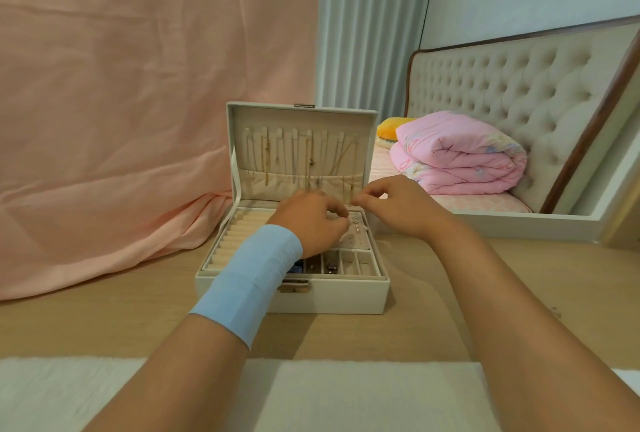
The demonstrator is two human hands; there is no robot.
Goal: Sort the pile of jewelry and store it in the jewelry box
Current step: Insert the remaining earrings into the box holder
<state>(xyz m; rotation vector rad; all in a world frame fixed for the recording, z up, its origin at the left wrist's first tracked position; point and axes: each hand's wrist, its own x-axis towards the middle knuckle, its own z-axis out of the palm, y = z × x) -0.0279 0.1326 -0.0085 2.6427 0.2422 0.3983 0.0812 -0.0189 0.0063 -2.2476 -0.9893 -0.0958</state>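
Head view: white jewelry box (329, 296) stood open on the table (433, 310), lid upright; thin necklaces (306, 158) hung inside the lid; ring rolls (239, 234) at left, small items in the front compartments (346, 262); left hand (308, 220) and right hand (398, 206) over the tray, fingertips pinched narrow, whether anything was held could not be told; bare tabletop on both sides.

White jewelry box (332, 296) sits open on the wooden table (104, 321) (lid (301, 116) upright), thin chains (308, 161) hanging inside it.

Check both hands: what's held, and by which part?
Cannot tell for certain. The right hand pinches its fingertips together just below a thin chain hanging in the lid of the jewelry box. The left hand curls over the box, contents hidden.
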